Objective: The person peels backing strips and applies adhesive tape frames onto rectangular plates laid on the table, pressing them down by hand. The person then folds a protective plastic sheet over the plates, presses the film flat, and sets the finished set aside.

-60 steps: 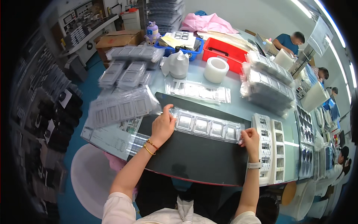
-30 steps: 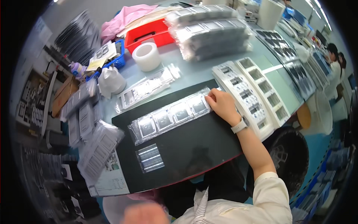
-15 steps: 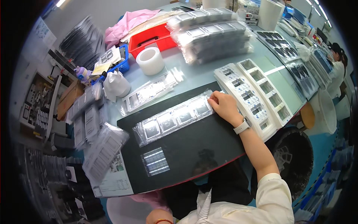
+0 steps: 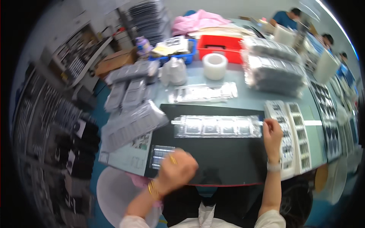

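Plastic strip (image 4: 218, 126) lies flat across your black mat (image 4: 228, 161) — your right hand (image 4: 272, 135) pinches its right end, likely steadying it; your left hand (image 4: 177, 169) is blurred nearer you — its finger state can't be told.

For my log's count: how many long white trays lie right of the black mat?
2: near tray beside the right hand, far tray further right. More may hide beneath.
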Available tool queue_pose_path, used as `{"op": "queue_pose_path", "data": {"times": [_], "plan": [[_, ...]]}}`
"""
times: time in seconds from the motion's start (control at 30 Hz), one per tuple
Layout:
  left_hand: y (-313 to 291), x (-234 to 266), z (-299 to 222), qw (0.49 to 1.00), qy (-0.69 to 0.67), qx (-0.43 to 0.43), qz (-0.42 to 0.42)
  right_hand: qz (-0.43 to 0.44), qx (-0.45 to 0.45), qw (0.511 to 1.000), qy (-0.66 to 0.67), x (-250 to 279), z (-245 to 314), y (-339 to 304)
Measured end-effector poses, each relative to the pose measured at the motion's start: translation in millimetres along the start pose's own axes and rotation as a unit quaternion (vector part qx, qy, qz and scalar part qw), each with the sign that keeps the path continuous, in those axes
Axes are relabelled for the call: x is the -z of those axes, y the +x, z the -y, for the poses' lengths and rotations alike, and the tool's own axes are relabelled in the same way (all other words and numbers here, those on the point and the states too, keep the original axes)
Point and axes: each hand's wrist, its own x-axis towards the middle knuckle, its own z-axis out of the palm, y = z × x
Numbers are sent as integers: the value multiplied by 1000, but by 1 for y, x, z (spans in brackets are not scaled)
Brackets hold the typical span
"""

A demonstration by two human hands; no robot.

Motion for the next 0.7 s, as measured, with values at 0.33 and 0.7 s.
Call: {"op": "queue_pose_path", "data": {"times": [0.33,0.7], "plan": [[-17,32,182,909,317,270,33,263,20,959,101,-5,80,-133],[5,49,170,885,306,336,99,168,95,980,47,-21,71,-154]]}}
